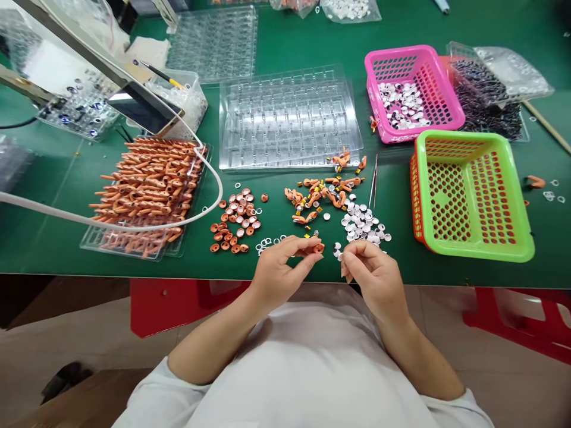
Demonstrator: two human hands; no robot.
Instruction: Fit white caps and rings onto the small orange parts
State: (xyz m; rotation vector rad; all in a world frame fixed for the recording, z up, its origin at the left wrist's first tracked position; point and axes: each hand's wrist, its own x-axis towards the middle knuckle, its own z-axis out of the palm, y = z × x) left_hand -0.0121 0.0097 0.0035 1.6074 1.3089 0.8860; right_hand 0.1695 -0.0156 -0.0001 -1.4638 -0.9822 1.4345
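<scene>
Near the table's front edge, my left hand (pixel 283 264) pinches a small round orange cap (pixel 318 248) between thumb and fingers. Facing it across a short gap is my right hand (pixel 372 267), closed at the fingertips on what looks like a small white disc (pixel 341 257). Just beyond the right hand lies a pile of white discs (pixel 362 223), with metal tweezers (pixel 373 181) behind it. Orange hook-shaped pieces with yellow bits (pixel 314 193) are heaped ahead of my hands. Loose orange caps (pixel 241 211) and clear rings (pixel 266 243) lie to the left.
Stacked orange rods (pixel 151 178) fill clear trays at left, under a white cable (pixel 218 178) and a phone (pixel 145 107) on a stand. A clear moulded tray (pixel 289 119) lies ahead. Pink (pixel 375 71) and green (pixel 477 257) baskets stand at right.
</scene>
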